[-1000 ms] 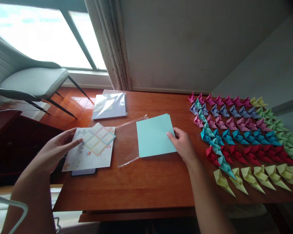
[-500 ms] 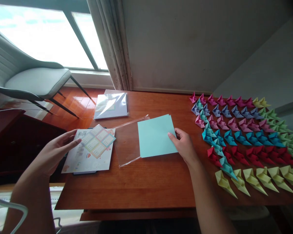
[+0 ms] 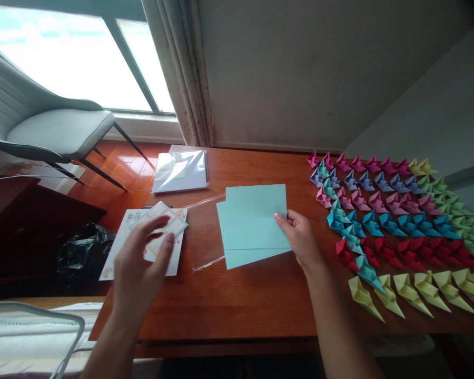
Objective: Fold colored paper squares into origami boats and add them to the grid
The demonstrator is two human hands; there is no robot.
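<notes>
Between the thumb and fingers of my right hand [image 3: 300, 236] are light teal sheets of paper [image 3: 256, 216], pinched at their right edge. Two sheets show, fanned slightly apart, one lower and turned. Beneath them a clear plastic sleeve [image 3: 203, 239] lies flat on the wooden table. My left hand [image 3: 142, 260] is raised and holds nothing, thumb and fingers apart. It hovers in front of a white printed card [image 3: 118, 247] and a smaller sheet of pastel labels [image 3: 177, 226], covering part of both.
Rows of folded paper boats [image 3: 395, 223] in several colours fill the table's right side. A plastic-wrapped pack of paper [image 3: 181, 171] lies at the back left. A black bag [image 3: 85, 252] and a chair [image 3: 59, 129] are left of the table [image 3: 237, 310].
My left hand has moved right and closer, away from the printed card's left edge. The teal sheets have spread, so a second one now shows below the top one.
</notes>
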